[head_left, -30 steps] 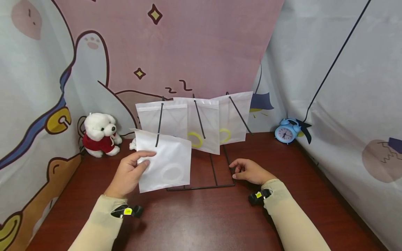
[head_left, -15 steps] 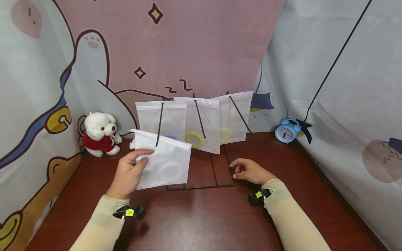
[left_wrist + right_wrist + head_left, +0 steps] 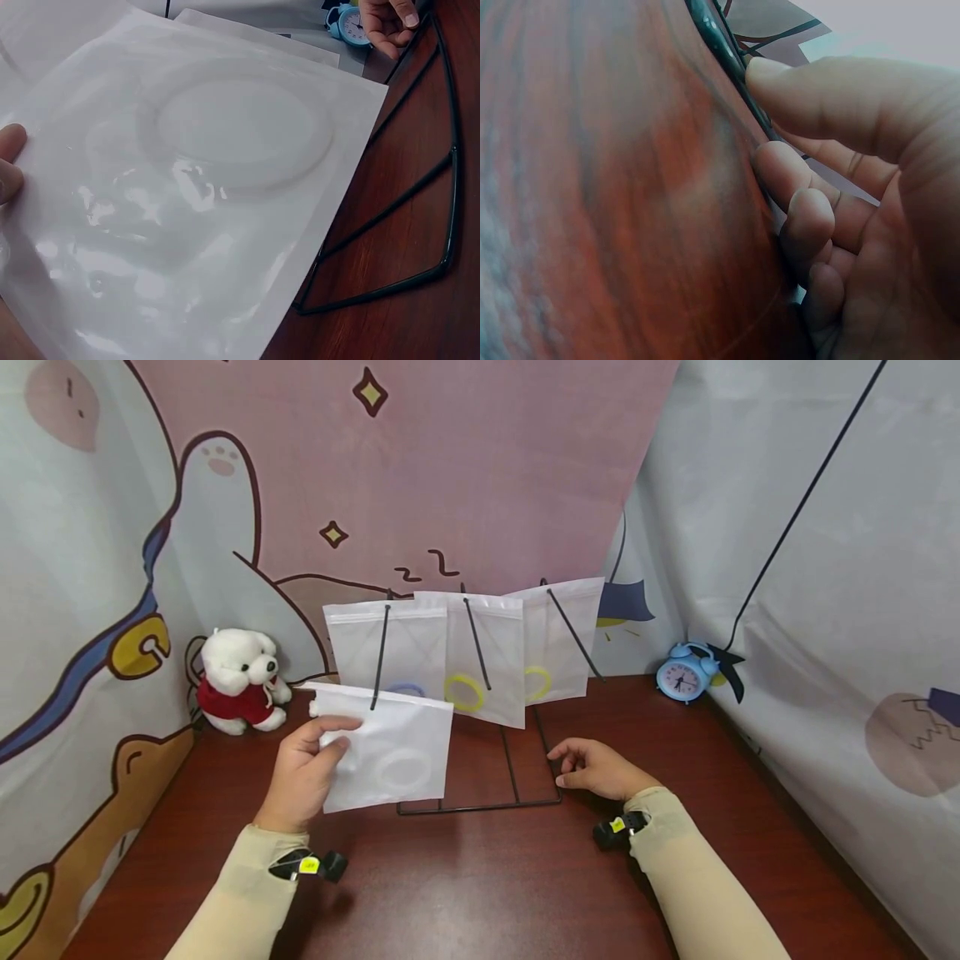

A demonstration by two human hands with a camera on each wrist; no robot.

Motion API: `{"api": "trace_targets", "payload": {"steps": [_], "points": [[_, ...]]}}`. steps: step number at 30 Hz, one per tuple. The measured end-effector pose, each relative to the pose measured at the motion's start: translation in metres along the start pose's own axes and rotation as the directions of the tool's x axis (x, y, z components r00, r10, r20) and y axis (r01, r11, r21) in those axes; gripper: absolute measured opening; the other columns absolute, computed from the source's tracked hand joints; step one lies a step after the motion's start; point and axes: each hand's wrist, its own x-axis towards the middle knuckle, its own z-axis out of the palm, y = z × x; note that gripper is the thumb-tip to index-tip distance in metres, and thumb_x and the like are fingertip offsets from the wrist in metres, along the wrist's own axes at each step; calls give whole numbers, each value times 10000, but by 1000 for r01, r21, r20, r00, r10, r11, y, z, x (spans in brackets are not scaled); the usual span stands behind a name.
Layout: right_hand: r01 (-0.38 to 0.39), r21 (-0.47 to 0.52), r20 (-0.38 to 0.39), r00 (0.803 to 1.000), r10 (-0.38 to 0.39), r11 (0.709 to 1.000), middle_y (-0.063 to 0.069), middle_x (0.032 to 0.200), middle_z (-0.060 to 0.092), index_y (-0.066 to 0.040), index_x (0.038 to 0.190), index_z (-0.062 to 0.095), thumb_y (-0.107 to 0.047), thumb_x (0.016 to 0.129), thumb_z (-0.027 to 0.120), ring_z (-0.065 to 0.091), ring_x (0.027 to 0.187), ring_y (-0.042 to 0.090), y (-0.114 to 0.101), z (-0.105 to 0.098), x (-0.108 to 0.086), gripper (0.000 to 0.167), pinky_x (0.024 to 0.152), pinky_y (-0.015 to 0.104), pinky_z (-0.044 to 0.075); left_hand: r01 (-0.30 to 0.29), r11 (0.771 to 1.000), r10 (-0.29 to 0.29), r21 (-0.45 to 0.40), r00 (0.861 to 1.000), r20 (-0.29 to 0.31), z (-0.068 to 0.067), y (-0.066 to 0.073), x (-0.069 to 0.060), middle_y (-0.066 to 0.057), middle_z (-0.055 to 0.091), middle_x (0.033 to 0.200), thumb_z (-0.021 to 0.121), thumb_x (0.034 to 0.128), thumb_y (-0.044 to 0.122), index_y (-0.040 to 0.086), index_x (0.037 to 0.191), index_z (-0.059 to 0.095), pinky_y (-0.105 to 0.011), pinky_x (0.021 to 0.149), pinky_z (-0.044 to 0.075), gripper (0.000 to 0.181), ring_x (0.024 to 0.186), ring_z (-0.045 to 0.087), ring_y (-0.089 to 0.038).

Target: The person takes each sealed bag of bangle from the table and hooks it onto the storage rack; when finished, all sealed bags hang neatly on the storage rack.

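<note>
In the head view my left hand [image 3: 303, 772] pinches the left edge of a white zip bag [image 3: 386, 735] between thumb and fingers. A pale ring shape [image 3: 240, 124] shows through this bag. The bag's top edge is by the tip of the left hook [image 3: 380, 660] of a black wire rack [image 3: 480, 810]; whether the hook passes through it I cannot tell. My right hand [image 3: 600, 771] holds the right bar of the rack's base, fingers curled at it, as the right wrist view shows with the thumb [image 3: 769, 75] against the black bar [image 3: 724, 45].
Three more white bags hang on the hooks: a left bag [image 3: 352, 643] with a blue ring, a middle bag [image 3: 498, 635] and a right bag [image 3: 558, 618] with yellow rings. A plush dog [image 3: 236, 681] sits left, a blue alarm clock [image 3: 684, 675] right.
The top edge of the held bag has tipped and come down a little, and the blue ring behind it shows more. My left hand has shifted slightly left; the right hand stays put.
</note>
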Motion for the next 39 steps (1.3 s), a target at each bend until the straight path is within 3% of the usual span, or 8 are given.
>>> {"api": "trace_targets", "payload": {"steps": [8,13,19,24,27,31,35,39], "points": [[6,-8,-2,1000,-6,1000,51,941,633,-113,1237,694,-145,905,828,581,788,209,-2,0,-1,360,685,289,489,6,1000,-6,7,1000,23,-1,-7,1,-71,750,1174,558,973,-115,57,1129,784,-202,846,435,324,1052,545,-121],[12,-11,-1,1000,-12,1000,49,942,633,-114,1238,692,-145,905,828,582,788,206,-1,0,0,361,683,284,491,12,1000,-12,14,1000,14,-1,-9,2,-80,747,1223,556,990,-101,24,1172,761,-203,908,426,302,1165,551,-109],[13,-8,2,1000,-13,1000,53,941,629,-113,1244,690,-145,907,826,578,779,203,0,0,0,364,676,280,488,-5,1000,4,4,999,54,1,-9,2,102,691,1274,531,1006,-97,-53,1284,683,-178,856,431,320,1187,492,-101],[11,-10,-2,1000,-12,1000,54,933,626,-110,1242,692,-141,907,825,577,777,200,1,1,1,362,671,278,484,12,1000,-12,11,996,84,0,-14,2,172,646,1087,531,1022,-77,-34,1331,658,-194,604,418,337,851,489,-38],[9,-13,-3,1000,-9,1000,54,928,624,-112,1241,694,-145,908,822,572,773,203,2,1,1,358,665,281,478,16,999,-19,32,993,116,-3,-19,1,165,671,1054,554,1021,-68,-21,1306,685,-209,565,474,317,684,502,-47],[6,-14,-4,1000,-6,1000,57,925,624,-115,1238,696,-150,906,823,569,771,209,2,1,1,357,662,287,473,4,998,-17,68,981,194,-8,-29,1,74,741,1184,566,1005,-79,3,1280,735,-212,720,533,333,845,588,-88],[6,-12,-4,1000,-6,1000,60,925,624,-115,1240,695,-149,907,822,570,766,210,2,0,1,358,659,289,474,3,991,-39,136,963,266,-13,-39,2,-24,752,1126,571,1007,-66,5,1282,745,-203,675,493,333,789,563,-49],[4,-21,-6,1000,-4,1000,54,923,627,-117,1238,696,-146,905,821,569,767,200,1,1,1,356,655,283,471,14,983,-74,182,941,330,-16,-49,4,-104,736,1220,575,1008,-57,43,1282,756,-244,593,471,343,678,495,-73]]}}
